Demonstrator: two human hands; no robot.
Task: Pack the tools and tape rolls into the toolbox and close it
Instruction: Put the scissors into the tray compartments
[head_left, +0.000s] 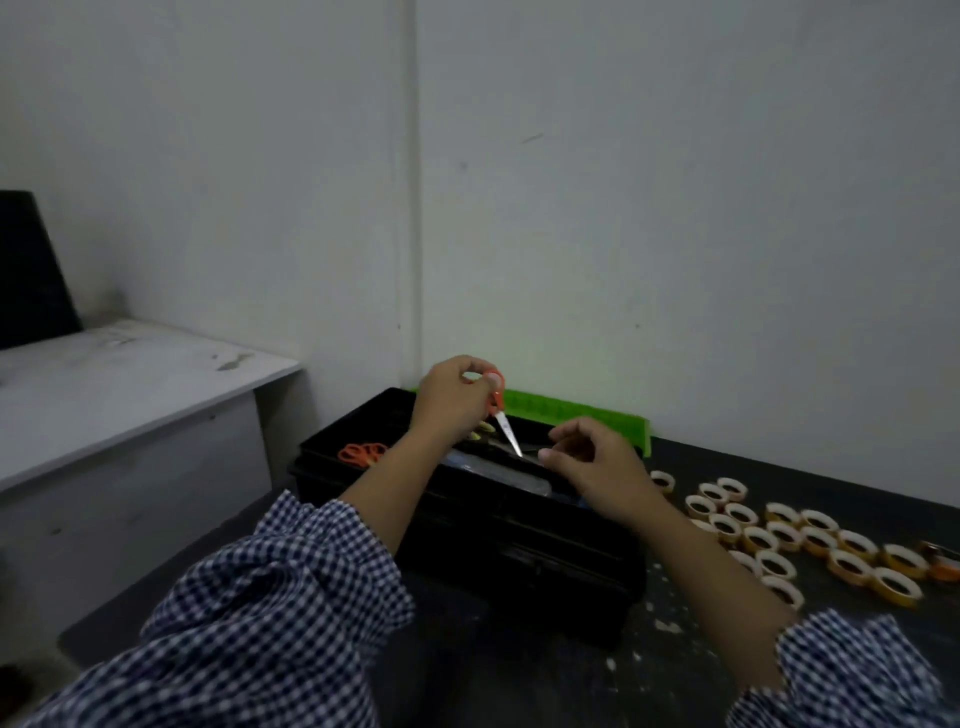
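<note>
An open black toolbox (519, 551) with a green lid (571, 415) stands on the dark table. My left hand (449, 397) holds orange-handled scissors (501, 413) by the handle above the box, blade pointing down to the right. My right hand (592, 462) hovers over the box's right part with fingers curled; a dark flat piece lies at its fingertips, and I cannot tell whether it is held. Another pair of orange scissors (362, 453) lies in the box's left tray. Several tape rolls (789, 540) lie on the table to the right.
A white desk (130, 384) stands to the left, with a dark object (31, 270) on its far corner. A white wall rises right behind the toolbox. The dark table (675, 649) has white specks near the front.
</note>
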